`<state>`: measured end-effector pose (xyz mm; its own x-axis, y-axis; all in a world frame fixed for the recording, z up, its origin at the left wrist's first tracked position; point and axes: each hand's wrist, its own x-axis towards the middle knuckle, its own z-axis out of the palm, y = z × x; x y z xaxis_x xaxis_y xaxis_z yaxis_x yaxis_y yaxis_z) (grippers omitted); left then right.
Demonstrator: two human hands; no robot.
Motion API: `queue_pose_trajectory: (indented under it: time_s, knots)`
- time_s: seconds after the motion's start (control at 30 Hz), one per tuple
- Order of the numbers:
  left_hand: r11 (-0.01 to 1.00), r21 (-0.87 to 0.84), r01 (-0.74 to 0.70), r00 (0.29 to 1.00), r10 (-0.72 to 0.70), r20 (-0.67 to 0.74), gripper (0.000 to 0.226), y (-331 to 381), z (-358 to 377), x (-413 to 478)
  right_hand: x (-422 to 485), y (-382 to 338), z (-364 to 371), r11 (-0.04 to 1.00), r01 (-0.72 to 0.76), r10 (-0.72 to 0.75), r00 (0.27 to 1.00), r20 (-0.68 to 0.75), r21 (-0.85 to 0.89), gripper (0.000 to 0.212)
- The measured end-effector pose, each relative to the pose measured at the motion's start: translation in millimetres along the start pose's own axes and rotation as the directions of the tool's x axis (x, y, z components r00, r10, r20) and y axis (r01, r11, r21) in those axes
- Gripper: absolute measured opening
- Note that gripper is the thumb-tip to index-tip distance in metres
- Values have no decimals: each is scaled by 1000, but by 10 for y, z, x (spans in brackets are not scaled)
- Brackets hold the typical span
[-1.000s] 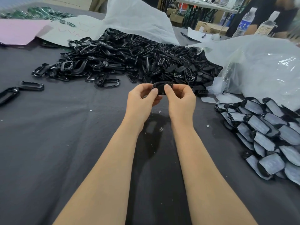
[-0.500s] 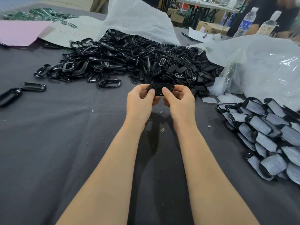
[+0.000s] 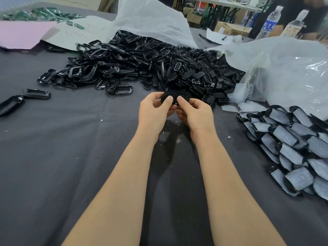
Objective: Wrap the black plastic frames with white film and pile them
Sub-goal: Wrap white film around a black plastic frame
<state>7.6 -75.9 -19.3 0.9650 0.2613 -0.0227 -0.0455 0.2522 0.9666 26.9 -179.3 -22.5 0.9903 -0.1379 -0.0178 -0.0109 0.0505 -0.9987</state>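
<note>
Both my hands hold one black plastic frame (image 3: pixel 175 96) above the dark cloth, in front of the big heap of bare black frames (image 3: pixel 150 66). My left hand (image 3: pixel 154 112) pinches its left side with the thumb on top. My right hand (image 3: pixel 197 114) pinches its right side the same way. Most of the frame is hidden behind my fingers. A pile of frames wrapped in white film (image 3: pixel 292 148) lies at the right. Loose pieces of white film (image 3: pixel 246 107) lie beside that pile.
A white plastic bag (image 3: pixel 284 71) lies at the right rear, another white sheet (image 3: pixel 150 22) behind the heap. Two stray frames (image 3: pixel 36 93) lie at the left. Pink paper (image 3: pixel 21 32) and water bottles (image 3: pixel 269 22) stand at the back; another person sits there.
My thumbs have shifted closer together on top of the frame, and the frame has turned slightly in my fingers. Both hands stay in the same place.
</note>
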Motion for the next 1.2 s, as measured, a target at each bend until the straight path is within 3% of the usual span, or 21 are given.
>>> queue_pose_trajectory:
  time_s: [0.17,0.3,0.43,0.5,0.6,0.67,0.77,0.83,0.93,1.1,1.2]
  knots:
    - [984,169,-52,998,56,-17,10,-37,-19,13,-1,27,25,990,66,-71,996,-44,-122,4]
    - [936,336,-101,994,109,-4,21,-56,-3,-7,-3,28,14,953,116,-147,985,-92,-281,15]
    - [930,350,-109,992,122,-14,5,-72,8,-11,-27,-17,7,927,136,-170,983,-66,-349,4]
    - [946,310,-93,994,105,-24,11,-63,19,0,-36,-56,-16,915,156,-188,981,-51,-371,3]
    - [974,217,-69,996,81,-46,9,-32,101,5,-14,-110,-154,780,193,-322,940,-118,-595,17]
    - [983,172,-64,995,77,-67,18,-37,197,-9,16,-119,-311,633,80,-342,921,-185,-770,28]
    - [988,142,-66,996,75,-57,16,-70,347,-50,50,-100,-510,461,-157,-143,958,-248,-874,38]
    - [988,142,-64,996,71,-44,16,-100,397,-63,56,-80,-538,419,-218,-53,963,-264,-881,42]
    - [987,148,-61,997,68,-42,16,-133,391,-57,111,-42,-493,364,-263,-44,954,-298,-894,49]
    - [987,152,-51,998,57,-38,14,-122,346,-60,159,-18,-502,361,-296,-112,928,-356,-884,49]
    - [983,171,-60,997,67,-35,12,-83,276,-48,137,-84,-486,531,-156,-291,890,-352,-833,39]
